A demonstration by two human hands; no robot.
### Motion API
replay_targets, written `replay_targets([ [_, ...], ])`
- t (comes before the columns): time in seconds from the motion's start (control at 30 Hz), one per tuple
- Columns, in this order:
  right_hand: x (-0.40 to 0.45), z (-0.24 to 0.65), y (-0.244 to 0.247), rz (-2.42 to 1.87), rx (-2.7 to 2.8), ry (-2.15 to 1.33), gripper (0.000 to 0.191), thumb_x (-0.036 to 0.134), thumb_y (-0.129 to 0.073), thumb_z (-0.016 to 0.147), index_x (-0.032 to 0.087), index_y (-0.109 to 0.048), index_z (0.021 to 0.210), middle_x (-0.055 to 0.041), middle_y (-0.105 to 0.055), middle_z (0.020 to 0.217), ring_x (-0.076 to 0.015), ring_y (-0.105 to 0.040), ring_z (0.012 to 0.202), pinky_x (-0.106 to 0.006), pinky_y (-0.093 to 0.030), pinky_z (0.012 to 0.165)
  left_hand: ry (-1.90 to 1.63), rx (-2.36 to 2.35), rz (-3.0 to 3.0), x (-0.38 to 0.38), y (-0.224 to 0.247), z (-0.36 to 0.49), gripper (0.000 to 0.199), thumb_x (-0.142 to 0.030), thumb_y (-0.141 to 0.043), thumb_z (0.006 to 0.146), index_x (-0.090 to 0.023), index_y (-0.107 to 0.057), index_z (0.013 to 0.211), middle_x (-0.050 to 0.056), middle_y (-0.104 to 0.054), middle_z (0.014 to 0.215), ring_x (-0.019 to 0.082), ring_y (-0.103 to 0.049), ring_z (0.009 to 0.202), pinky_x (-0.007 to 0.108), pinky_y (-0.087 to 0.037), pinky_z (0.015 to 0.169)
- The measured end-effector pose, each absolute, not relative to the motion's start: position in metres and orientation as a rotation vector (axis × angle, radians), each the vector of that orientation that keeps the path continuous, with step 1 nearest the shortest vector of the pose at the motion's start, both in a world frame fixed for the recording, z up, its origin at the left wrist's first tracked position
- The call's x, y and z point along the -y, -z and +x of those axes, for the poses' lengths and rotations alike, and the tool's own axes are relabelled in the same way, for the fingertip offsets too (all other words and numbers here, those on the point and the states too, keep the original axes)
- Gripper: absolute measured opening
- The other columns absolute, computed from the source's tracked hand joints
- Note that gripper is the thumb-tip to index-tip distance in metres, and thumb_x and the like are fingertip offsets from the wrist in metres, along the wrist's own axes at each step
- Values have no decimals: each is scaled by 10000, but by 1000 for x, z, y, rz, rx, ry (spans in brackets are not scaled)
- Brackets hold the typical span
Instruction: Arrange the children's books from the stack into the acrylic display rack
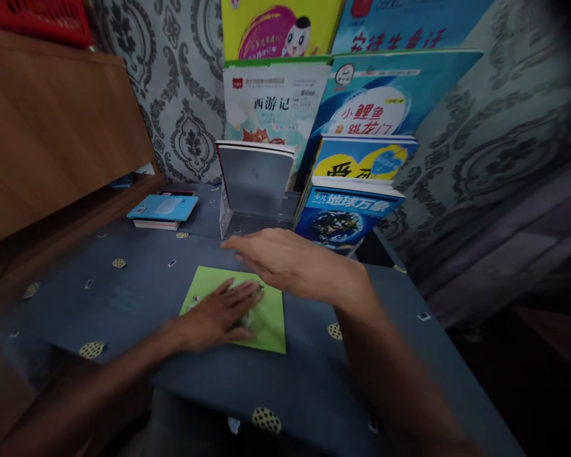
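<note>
A thin lime-green book [272, 327] lies flat on the dark patterned tablecloth in front of me. My left hand [223, 314] rests on its cover, fingers spread and slightly blurred, hiding most of the cover picture. Over the book's far right corner is my right hand [280, 260], back side up, with its fingers stretched out to the left. Nothing shows in it; its palm is hidden, and I cannot tell whether it touches the book.
Behind the hands stands a rack [226, 216] with a grey-backed book [254, 174] in it. Several picture books [352, 219] stand in tiers at the right. A small stack with a blue book [164, 208] lies at the left, near a wooden cabinet [61, 127].
</note>
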State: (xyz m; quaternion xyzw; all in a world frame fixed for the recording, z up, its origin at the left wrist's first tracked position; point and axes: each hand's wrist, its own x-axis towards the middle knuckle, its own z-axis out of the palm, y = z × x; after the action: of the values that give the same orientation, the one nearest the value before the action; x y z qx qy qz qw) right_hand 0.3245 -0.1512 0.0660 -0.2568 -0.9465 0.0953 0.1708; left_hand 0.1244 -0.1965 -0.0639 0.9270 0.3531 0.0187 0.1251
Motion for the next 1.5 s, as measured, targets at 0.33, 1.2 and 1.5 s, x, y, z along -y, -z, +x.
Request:
replay_targets([
  [0.33,185,257,-36,-426,3239,-126,181,82,-527,946,140,-697,969,-85,-753,998,-218,-697,878,-311,-532,720,-385,-1417,2518,120,77,67,536,-394,-344,1033,-119,-391,1491,152,-404,1581,282,-325,1488,476,-256,1214],
  [1.2,149,277,75,-486,2846,-605,508,364,-414,1051,116,-432,1494,-143,-400,1582,-216,-312,1499,-441,-253,1255,-620,-1496,2397,109,92,61,458,-343,-341,1002,-152,-504,1385,135,-565,1454,239,-507,1363,453,-390,1156],
  [1.5,133,335,90,-770,2654,-548,473,318,-377,1045,178,-460,1489,-124,-426,1571,-228,-358,1479,-507,-295,1231,-553,-1618,2465,112,89,67,473,-371,-310,1005,-147,-527,1360,126,-600,1406,272,-541,1308,477,-423,1122],
])
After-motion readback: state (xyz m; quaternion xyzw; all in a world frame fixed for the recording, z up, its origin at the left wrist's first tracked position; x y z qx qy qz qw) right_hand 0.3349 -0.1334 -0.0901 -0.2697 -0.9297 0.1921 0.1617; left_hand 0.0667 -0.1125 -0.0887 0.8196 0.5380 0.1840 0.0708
